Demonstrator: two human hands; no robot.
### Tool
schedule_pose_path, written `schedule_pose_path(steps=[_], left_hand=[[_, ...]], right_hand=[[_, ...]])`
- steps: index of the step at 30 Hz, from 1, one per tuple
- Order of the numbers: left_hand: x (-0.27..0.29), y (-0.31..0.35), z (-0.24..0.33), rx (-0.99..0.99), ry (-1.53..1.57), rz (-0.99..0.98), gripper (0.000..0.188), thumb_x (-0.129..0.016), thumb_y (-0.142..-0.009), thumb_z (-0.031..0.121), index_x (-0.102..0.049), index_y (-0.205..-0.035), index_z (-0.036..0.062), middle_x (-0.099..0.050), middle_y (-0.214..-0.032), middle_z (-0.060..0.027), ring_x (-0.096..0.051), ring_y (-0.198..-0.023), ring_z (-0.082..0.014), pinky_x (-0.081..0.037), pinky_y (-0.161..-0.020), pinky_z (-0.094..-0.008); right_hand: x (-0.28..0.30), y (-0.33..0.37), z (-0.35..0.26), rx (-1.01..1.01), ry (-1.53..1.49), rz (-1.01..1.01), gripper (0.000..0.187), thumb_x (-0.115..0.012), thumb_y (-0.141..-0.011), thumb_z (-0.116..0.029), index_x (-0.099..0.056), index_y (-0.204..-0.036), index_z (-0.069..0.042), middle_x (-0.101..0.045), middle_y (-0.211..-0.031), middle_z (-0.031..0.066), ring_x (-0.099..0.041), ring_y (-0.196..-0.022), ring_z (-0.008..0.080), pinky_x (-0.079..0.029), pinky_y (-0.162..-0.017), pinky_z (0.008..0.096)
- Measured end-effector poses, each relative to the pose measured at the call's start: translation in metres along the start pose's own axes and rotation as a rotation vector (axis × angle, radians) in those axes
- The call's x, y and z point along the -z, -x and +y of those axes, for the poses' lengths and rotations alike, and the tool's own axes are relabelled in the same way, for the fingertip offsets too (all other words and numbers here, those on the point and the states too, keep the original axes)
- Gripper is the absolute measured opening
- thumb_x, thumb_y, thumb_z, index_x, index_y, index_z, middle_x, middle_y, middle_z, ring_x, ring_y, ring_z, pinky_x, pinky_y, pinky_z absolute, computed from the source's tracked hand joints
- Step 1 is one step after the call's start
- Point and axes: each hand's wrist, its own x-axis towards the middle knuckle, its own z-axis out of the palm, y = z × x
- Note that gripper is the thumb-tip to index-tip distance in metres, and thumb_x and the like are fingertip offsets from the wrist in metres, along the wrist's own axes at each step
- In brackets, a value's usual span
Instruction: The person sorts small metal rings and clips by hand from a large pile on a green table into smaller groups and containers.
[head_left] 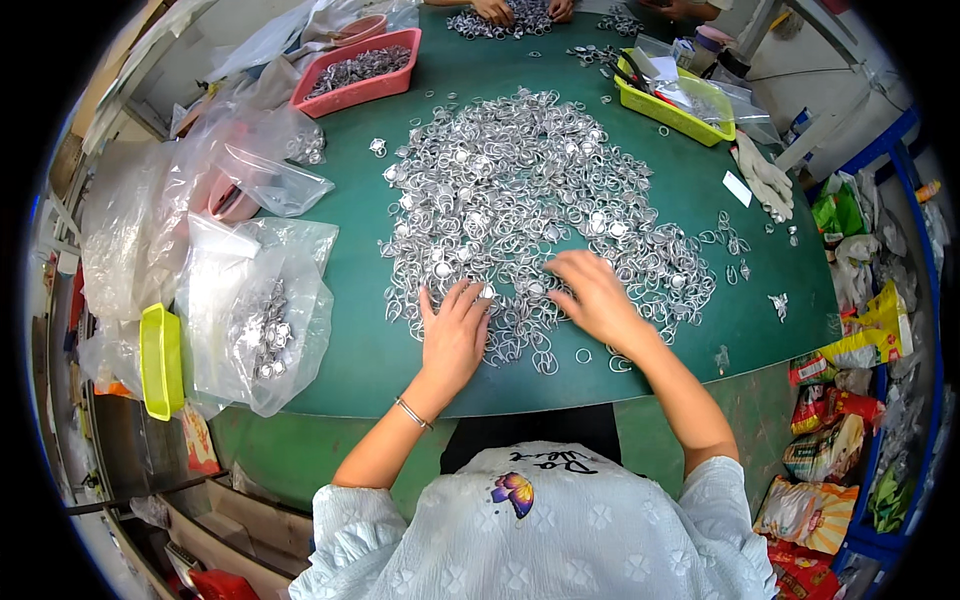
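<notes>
A wide heap of small silvery metal rings (500, 190), many with round flat discs on them, covers the middle of a green table (350, 190). At the heap's near side lies my left hand (455, 330), palm down, its fingers stretched out over the rings. My right hand (595, 300) reaches into the heap from the right. Its fingers bend toward the left and its thumb stands apart from them, with loose rings under and between. Nothing shows as held in either hand. A single ring (583, 356) lies on the table just below my right hand.
A red basket (405, 50) of metal pieces stands far left, a yellow-green basket (650, 105) with tools far right. Clear plastic bags (310, 260) crowd the left edge beside a narrow yellow-green tray (160, 360). White gloves (763, 180) lie right. Another person's hands (495, 10) work at the far edge.
</notes>
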Motion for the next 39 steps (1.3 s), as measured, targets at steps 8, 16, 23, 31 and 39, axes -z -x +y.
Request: schedule_pose_path(steps=[8, 16, 23, 31, 39], left_hand=[[0.013, 0.015, -0.002, 0.082, 0.011, 0.089, 0.023, -0.059, -0.081, 0.003, -0.06, -0.104, 0.0041, -0.055, -0.118, -0.0086, -0.046, -0.117, -0.0287, -0.024, -0.102, -0.0611], [0.013, 0.02, 0.061, 0.975, 2.179, -0.278, 0.025, -0.048, -0.095, 0.013, -0.056, -0.113, -0.0009, -0.061, -0.102, -0.0111, -0.059, -0.09, -0.0155, -0.046, -0.074, -0.0264], [-0.006, 0.044, 0.063, 0.951, 1.984, -0.358, 0.023, -0.046, -0.091, 0.005, -0.059, -0.108, -0.0019, -0.06, -0.085, -0.0069, -0.054, -0.071, -0.0121, -0.043, -0.063, -0.0239], [-0.007, 0.059, 0.053, 0.918, 1.948, -0.244, 0.023, -0.044, -0.084, -0.003, -0.059, -0.101, -0.0034, -0.058, -0.084, -0.0056, -0.052, -0.068, -0.0107, -0.043, -0.062, -0.0242], [-0.006, 0.058, 0.059, 0.886, 1.958, -0.272, 0.023, -0.043, -0.083, -0.004, -0.059, -0.1, -0.0022, -0.057, -0.083, -0.0052, -0.05, -0.066, -0.0103, -0.043, -0.061, -0.0242]], right_hand=[[-0.003, 0.013, 0.014, -0.13, 0.065, 0.091, 0.026, -0.072, -0.069, -0.009, -0.057, -0.089, -0.003, -0.056, -0.083, 0.0112, -0.055, -0.081, 0.0302, -0.044, -0.074, 0.0402], [0.016, 0.016, -0.046, 0.144, -0.216, -0.198, 0.027, -0.073, -0.072, -0.019, -0.062, -0.092, -0.004, -0.063, -0.091, 0.01, -0.058, -0.089, 0.0289, -0.045, -0.08, 0.0361], [-0.023, -0.011, -0.006, 0.088, -0.078, -0.16, 0.036, -0.073, -0.073, -0.023, -0.061, -0.103, -0.007, -0.049, -0.126, 0.0096, -0.043, -0.12, 0.0322, -0.035, -0.098, 0.0431], [0.008, 0.017, 0.021, -0.013, 0.09, -0.098, 0.019, -0.07, -0.073, -0.014, -0.057, -0.083, -0.004, -0.056, -0.1, 0.0099, -0.051, -0.098, 0.0291, -0.039, -0.084, 0.0398], [0.031, 0.017, 0.024, -0.332, 0.476, 0.109, 0.01, -0.065, -0.07, -0.002, -0.058, -0.078, -0.002, -0.056, -0.088, 0.0111, -0.051, -0.092, 0.0293, -0.039, -0.079, 0.0417]])
